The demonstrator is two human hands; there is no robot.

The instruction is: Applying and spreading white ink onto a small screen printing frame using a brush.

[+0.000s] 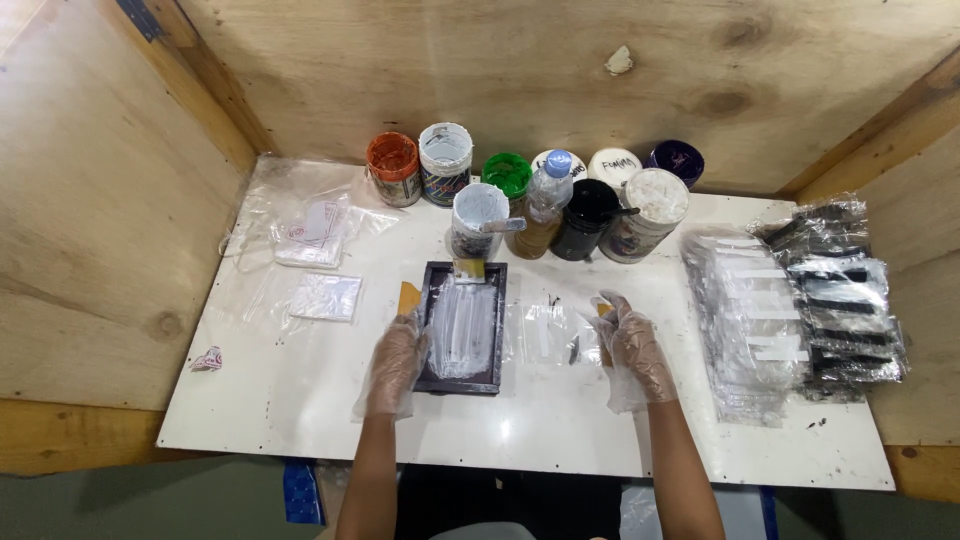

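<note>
Left hand rests flat and open on the frame; looks stiff and light, so grab the edges. Right hand pinches a small scraper.

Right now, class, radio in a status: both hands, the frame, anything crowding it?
Left hand gloved, resting on dark frame edge. Right hand gloved, on clear sleeve. Paint jars crowd frame's far end.

Thin, crinkly clear plastic gloves cover my left hand and right hand. The dark frame under my left fingers looks matt, its white-smeared screen glossy. The white tabletop is smooth and shiny; the plywood walls around me are rough, knotted wood
</note>
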